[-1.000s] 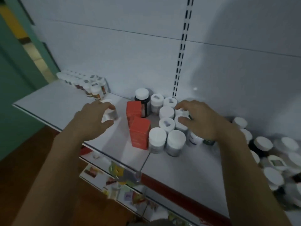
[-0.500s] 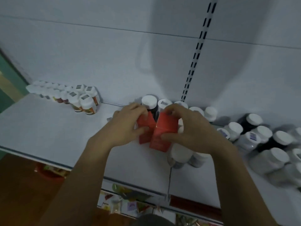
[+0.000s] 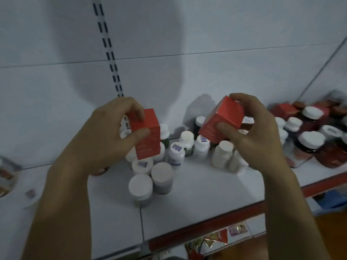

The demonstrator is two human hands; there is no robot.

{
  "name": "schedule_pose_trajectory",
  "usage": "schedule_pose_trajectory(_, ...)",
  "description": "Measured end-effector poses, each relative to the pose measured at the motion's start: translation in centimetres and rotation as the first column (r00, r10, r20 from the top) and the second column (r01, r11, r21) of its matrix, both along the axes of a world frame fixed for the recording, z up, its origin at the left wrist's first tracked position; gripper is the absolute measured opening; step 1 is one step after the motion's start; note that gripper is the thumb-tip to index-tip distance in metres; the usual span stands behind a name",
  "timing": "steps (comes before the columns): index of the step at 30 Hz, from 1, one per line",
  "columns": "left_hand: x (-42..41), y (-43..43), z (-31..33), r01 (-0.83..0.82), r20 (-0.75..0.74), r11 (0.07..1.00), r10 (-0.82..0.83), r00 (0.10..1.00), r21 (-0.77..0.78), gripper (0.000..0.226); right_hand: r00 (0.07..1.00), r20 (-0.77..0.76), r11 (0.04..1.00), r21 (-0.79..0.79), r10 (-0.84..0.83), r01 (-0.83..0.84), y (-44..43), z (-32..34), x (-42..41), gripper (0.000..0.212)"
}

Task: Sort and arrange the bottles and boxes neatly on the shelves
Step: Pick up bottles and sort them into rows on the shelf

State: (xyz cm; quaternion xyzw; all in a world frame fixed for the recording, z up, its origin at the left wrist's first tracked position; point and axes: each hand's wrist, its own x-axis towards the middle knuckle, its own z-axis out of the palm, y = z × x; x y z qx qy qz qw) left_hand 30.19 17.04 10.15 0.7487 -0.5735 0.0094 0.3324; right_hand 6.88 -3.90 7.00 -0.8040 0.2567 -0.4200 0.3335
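Dim, bluish-grey light throughout. A broad soft shadow (light apparently from behind the camera) falls across the white back panel (image 3: 234, 30). White-capped dark red jars (image 3: 309, 145) at the right edge smear into blur; the white metal shelf (image 3: 197, 186) runs skewed by wide-angle distortion.

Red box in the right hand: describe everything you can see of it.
The red rectangular cardboard box looks matte, closed and undented, with faint pale print on one long face, too blurred to read. It is lifted off the shelf and tilted, its end face turned up toward the camera. The right hand has it in a grip: thumb on the near side, fingers curled over the far top edge. It hangs above white-capped bottles on the white shelf, apparently touching none.
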Motion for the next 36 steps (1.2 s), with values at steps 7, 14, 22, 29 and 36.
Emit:
schedule_pose_trajectory(7,-6.6,-12.4,-1.3,0.199,-0.019,0.979,-0.198,0.980,0.037,0.024,0.988,-0.024,0.988,0.010,-0.151,0.151,-6.3,0.1,-10.1,0.052)
schedule_pose_trajectory(14,-12.2,-23.4,-0.3,0.172,0.046,0.985,-0.170,0.984,-0.024,0.024,0.964,0.116,0.970,0.044,-0.241,0.238,-16.0,0.6,-18.3,0.046)
schedule_pose_trajectory(22,-18.3,-37.3,-1.4,-0.021,-0.120,0.993,0.006,0.993,-0.119,0.023,0.864,0.231,0.893,0.057,-0.448,0.447,-30.0,1.6,-23.5,0.036)
schedule_pose_trajectory(29,-20.8,-44.1,-5.2,-0.111,-0.052,0.993,0.113,0.992,0.048,0.020,0.907,-0.007,0.907,-0.032,-0.420,0.420,-39.6,1.8,-23.3,0.033)
schedule_pose_trajectory(36,-21.5,-45.9,-7.5,-0.110,-0.061,0.985,0.119,0.991,0.133,0.023,0.925,-0.208,0.948,-0.055,-0.317,0.313,-44.1,0.4,-18.4,0.031)
